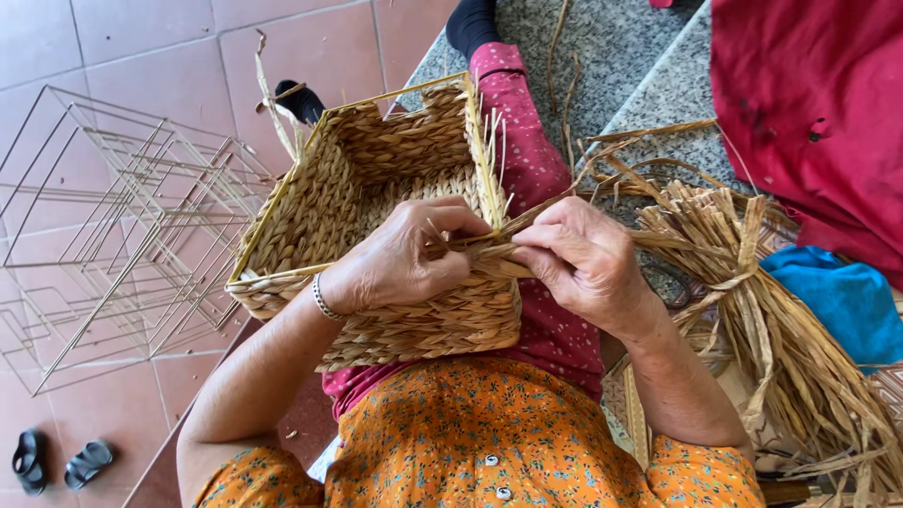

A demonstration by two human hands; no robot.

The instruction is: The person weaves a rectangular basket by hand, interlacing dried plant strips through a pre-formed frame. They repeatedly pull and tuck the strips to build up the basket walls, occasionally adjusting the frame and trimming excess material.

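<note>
a half-woven straw basket (376,216) rests on its side across the person's lap, mouth turned away toward the tiled floor (188,38), which brings its near wall up under the hands. the left hand (400,259) curls over that wall, fingers bent and thumb pressing a flat straw strand (480,240) against the weave, seemingly to keep it taut. the right hand (583,259) is closed on the same strand just beside it, pinching and twisting it between thumb and fingers at the basket's corner. loose ends bristle from the rim, where the wire frame shows through as a thin yellow edge. a tied bundle of dried straw (762,329) lies at the person's right, within reach, its stalks spilling over the stone step (658,85). bare wire frames (122,216) are stacked on the floor to the left, with a pair of dark sandals (61,461) nearer. a red cloth (809,103) and a blue cloth (847,296) crowd the right side.
</note>
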